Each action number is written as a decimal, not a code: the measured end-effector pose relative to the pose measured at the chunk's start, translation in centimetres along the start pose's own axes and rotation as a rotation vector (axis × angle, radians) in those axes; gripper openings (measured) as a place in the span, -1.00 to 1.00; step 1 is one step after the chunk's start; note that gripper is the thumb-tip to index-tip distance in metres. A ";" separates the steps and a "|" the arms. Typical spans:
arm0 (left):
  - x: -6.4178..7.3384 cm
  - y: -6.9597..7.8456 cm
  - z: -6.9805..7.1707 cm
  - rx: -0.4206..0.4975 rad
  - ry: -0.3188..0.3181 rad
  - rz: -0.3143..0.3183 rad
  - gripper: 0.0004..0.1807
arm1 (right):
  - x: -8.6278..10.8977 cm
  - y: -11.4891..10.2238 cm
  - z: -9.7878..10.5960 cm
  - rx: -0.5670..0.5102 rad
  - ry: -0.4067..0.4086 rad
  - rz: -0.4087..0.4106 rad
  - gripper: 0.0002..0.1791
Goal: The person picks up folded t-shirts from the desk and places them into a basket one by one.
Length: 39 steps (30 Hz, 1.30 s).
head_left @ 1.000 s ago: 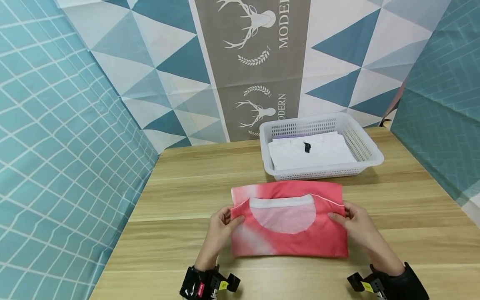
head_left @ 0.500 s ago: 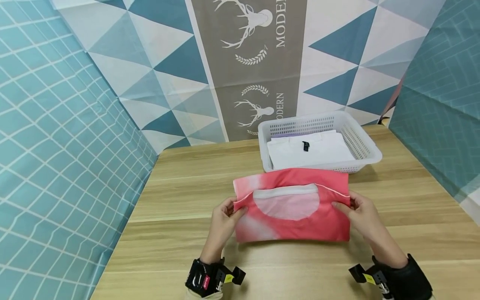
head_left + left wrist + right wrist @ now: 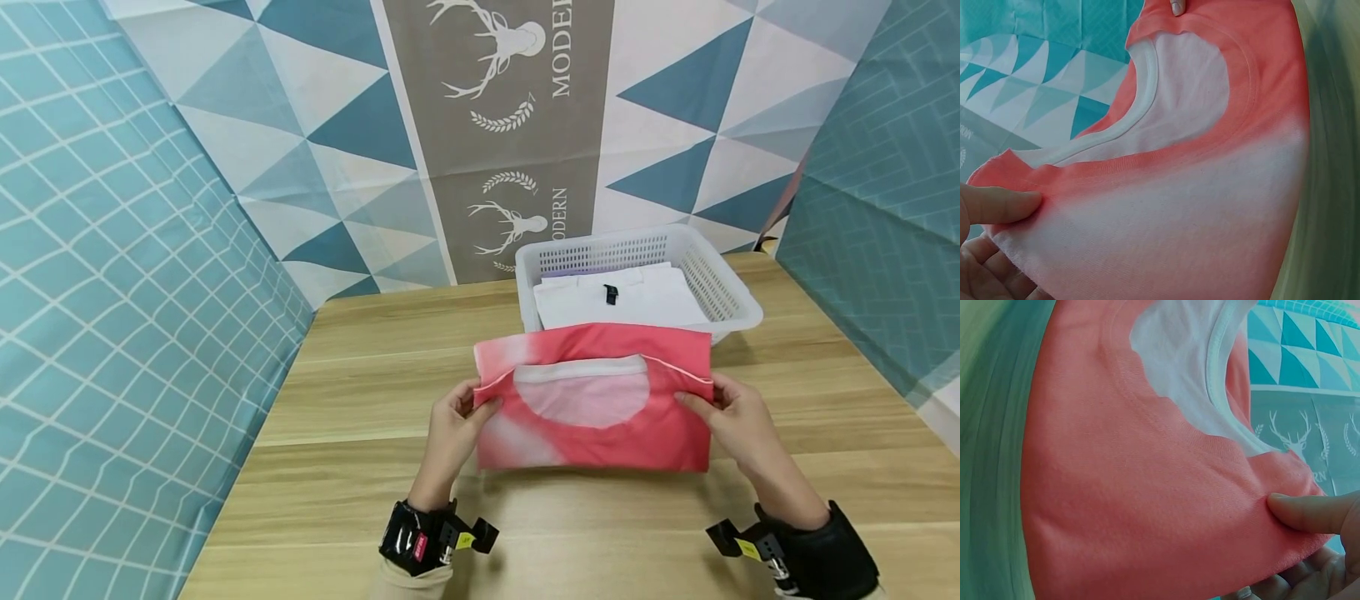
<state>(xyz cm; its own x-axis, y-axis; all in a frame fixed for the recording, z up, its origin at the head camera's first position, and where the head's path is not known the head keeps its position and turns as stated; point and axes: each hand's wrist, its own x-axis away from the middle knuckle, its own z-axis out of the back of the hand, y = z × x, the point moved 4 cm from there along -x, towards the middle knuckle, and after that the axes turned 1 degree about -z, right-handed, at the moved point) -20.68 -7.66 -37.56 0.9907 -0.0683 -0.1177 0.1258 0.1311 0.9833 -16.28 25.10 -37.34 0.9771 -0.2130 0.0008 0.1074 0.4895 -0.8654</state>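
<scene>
A folded red-and-white T-shirt hangs level between my two hands, its round neckline with a white inner band facing up. My left hand pinches its left shoulder corner, thumb on the front and fingers behind. At the opposite corner my right hand grips the cloth the same way. In the left wrist view the shirt fades from coral to white near the thumb. The right wrist view shows the plain coral side of the shirt. Its back edge overlaps the front of the basket in the head view.
Behind the shirt stands a white perforated plastic basket with a folded white garment inside, a small black tag on top. The wooden table runs back to a patterned cloth backdrop. A blue tiled-print cloth borders the left.
Both hands have lifted the folded shirt and carried it away from the body, slightly right, toward the basket. Its back edge now covers the basket's front rim.
</scene>
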 end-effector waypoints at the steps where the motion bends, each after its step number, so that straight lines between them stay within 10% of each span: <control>1: -0.1 0.1 0.0 -0.006 0.002 -0.005 -0.68 | -0.1 0.0 0.1 -0.002 0.003 0.001 -0.54; 39: -4.9 4.3 -2.3 -0.112 -0.020 -0.160 -0.76 | -3.2 -2.2 3.4 -0.097 0.171 0.033 -0.44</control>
<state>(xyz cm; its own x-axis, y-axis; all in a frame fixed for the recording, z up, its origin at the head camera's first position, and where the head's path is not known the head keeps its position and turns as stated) -24.91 -4.48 -33.07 0.9565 -0.1163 -0.2674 0.2877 0.2262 0.9306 -19.01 27.57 -33.70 0.9333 -0.3429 -0.1065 0.0497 0.4170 -0.9076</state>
